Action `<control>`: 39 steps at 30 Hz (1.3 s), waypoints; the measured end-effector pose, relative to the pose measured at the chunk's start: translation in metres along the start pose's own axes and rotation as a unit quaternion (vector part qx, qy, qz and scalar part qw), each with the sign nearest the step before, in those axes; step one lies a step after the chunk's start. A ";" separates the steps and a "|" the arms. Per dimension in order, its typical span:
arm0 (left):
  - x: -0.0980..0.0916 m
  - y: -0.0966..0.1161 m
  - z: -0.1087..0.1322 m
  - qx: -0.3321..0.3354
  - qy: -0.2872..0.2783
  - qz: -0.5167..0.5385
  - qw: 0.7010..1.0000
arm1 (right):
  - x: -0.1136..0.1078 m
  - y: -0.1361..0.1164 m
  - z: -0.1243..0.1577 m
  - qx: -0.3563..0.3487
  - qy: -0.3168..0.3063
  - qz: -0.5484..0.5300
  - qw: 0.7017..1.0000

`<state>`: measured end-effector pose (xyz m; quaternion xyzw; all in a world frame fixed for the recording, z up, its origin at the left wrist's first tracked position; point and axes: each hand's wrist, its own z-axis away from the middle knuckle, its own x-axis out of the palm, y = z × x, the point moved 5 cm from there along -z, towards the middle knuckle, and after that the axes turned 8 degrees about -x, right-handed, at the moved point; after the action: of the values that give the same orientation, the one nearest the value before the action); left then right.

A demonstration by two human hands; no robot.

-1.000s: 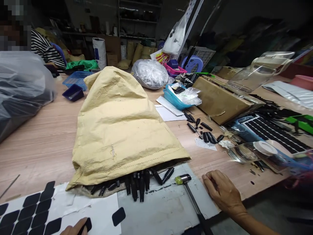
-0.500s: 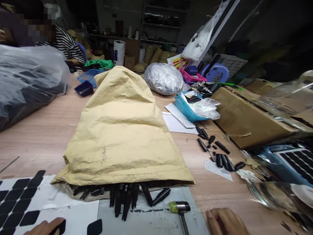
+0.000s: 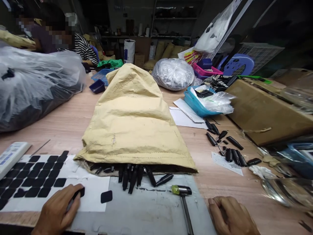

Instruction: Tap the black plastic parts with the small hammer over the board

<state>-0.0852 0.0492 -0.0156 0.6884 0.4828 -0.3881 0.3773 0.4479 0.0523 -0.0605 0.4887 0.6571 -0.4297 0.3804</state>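
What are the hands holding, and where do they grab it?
The left hand pinches a small black pad by its near edge. The right hand seems to hold nothing.

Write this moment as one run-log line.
left hand: on black pad | right hand: on table beside hammer | sack: black pieces at mouth

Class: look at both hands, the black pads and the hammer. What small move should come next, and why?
Probably lift the black pad clear of the white sheet with the left hand: its fingertips seem to grip that pad, a loose pad lies beside it, and the right hand rests empty near the hammer.
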 end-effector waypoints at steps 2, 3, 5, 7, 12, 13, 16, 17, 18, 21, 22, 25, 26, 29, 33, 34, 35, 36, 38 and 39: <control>-0.004 0.005 -0.005 0.000 0.010 0.004 1.000 | -0.002 -0.007 -0.004 0.005 0.005 0.003 1.000; -0.005 0.006 -0.007 0.000 0.012 0.006 1.000 | -0.004 -0.010 -0.006 0.013 0.013 0.007 1.000; -0.005 0.008 -0.008 0.000 0.009 0.006 1.000 | -0.007 -0.015 -0.009 0.016 0.017 0.010 1.000; -0.003 0.009 -0.008 0.002 0.005 0.002 1.000 | -0.008 -0.019 -0.011 0.023 0.013 0.022 0.999; -0.001 0.008 -0.007 -0.003 -0.009 -0.006 1.000 | -0.008 -0.021 -0.011 0.033 0.015 0.039 0.999; -0.001 0.008 -0.006 -0.005 -0.011 -0.005 1.000 | -0.008 -0.021 -0.011 0.035 0.016 0.036 0.999; -0.001 0.008 -0.006 -0.007 -0.010 -0.006 1.000 | -0.009 -0.022 -0.011 0.044 0.015 0.021 0.999; -0.001 0.009 -0.006 -0.006 -0.007 -0.005 1.000 | -0.009 -0.022 -0.011 0.048 0.014 0.017 0.999; -0.001 0.009 -0.006 -0.006 -0.003 -0.005 1.000 | -0.009 -0.023 -0.012 0.053 0.011 0.016 0.998; -0.001 0.009 -0.006 -0.005 0.003 -0.004 1.000 | -0.010 -0.024 -0.013 0.065 0.006 0.019 0.998; -0.001 0.008 -0.005 -0.008 0.001 -0.004 1.000 | -0.010 -0.024 -0.013 0.069 0.003 0.021 0.997; 0.000 0.007 -0.005 -0.015 -0.010 0.003 1.000 | -0.008 -0.023 -0.013 0.079 -0.005 0.021 0.997; 0.001 0.006 -0.005 -0.018 -0.012 0.005 1.000 | -0.008 -0.023 -0.013 0.081 -0.007 0.019 0.997; 0.001 0.005 -0.004 -0.025 -0.009 0.007 1.000 | -0.007 -0.022 -0.013 0.082 -0.010 0.013 0.996; 0.002 0.005 -0.003 -0.026 0.000 0.009 1.000 | -0.008 -0.024 -0.012 0.075 0.001 0.019 0.997; 0.002 0.004 -0.003 -0.026 0.003 0.008 1.000 | -0.008 -0.024 -0.012 0.073 0.003 0.020 0.997; 0.003 0.004 -0.003 -0.026 0.005 0.008 1.000 | -0.008 -0.024 -0.012 0.071 0.004 0.021 0.997; 0.003 0.004 -0.002 -0.026 0.006 0.007 1.000 | -0.008 -0.024 -0.012 0.068 0.005 0.021 0.997; 0.004 0.003 -0.002 -0.026 0.008 0.005 1.000 | -0.007 -0.023 -0.012 0.066 0.005 0.022 0.998; 0.004 0.003 -0.001 -0.027 0.008 0.003 1.000 | -0.007 -0.022 -0.012 0.064 0.007 0.022 0.998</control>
<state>-0.0816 0.0511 -0.0183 0.6824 0.4941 -0.3679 0.3935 0.4268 0.0578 -0.0456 0.5292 0.6198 -0.4595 0.3530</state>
